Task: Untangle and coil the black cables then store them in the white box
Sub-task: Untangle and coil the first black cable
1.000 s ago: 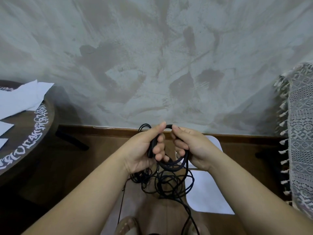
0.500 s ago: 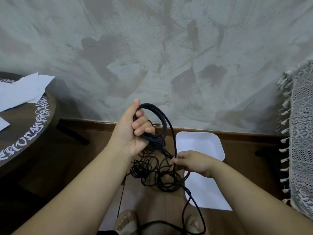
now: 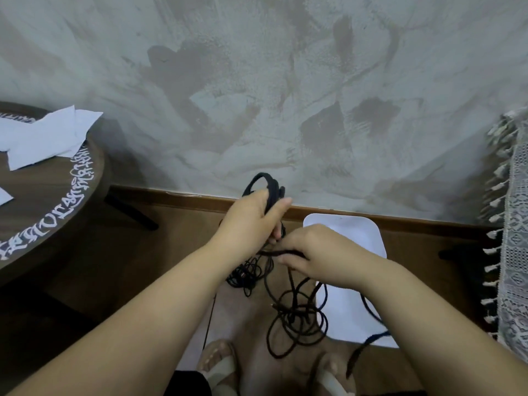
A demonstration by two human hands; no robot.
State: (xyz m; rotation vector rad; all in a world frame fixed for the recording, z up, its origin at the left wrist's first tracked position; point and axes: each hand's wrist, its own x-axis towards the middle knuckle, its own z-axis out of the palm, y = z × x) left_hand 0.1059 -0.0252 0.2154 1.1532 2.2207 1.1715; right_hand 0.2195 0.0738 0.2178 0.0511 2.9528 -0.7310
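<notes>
My left hand [image 3: 253,221] grips a coil of thick black cable [image 3: 267,185] whose loops stick up above my fingers. Just to its right and lower, my right hand [image 3: 317,254] pinches a strand of the same black cable and holds it level toward the left hand. Below both hands a loose tangle of black cables [image 3: 297,312] hangs down toward the floor, with a thinner knot under my left wrist. The white box [image 3: 351,232] lies on the floor behind my right hand, partly hidden by my forearm.
A round dark wooden table [image 3: 54,204] with white lettering and white papers [image 3: 45,138] stands at the left. A lace cloth with tassels [image 3: 511,244] hangs at the right edge. A grey plaster wall rises behind. My sandalled feet [image 3: 220,364] are on the floor below.
My left hand has dropped lower with the coil. My right hand has risen with its strand and come up close to the left hand.
</notes>
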